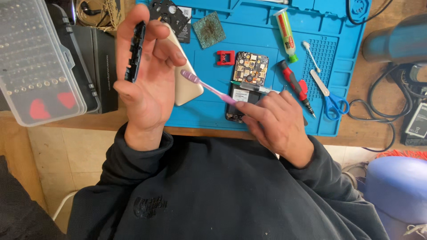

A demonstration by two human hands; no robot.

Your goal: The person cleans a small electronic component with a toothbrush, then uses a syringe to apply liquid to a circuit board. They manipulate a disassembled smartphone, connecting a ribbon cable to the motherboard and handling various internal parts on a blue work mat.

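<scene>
My left hand [149, 84] is raised above the mat's left edge and pinches a narrow black plastic frame part [134, 52] upright between fingers and thumb. My right hand [275, 122] grips the handle of a pink-purple toothbrush [209, 87]; its bristle head points toward my left palm, just right of the frame part. Under the hands lie a beige phone back cover [184, 84], a dark phone body [240, 100] and a small circuit board [250, 67] on the blue work mat [258, 26].
On the mat: a red clip [225, 57], a green scouring pad piece [209, 30], a green-capped tube [286, 33], a red-handled screwdriver [295, 84], a cotton swab [311, 55], blue scissors [330, 100]. A clear parts box [35, 62] stands left; cables [382, 111] lie right.
</scene>
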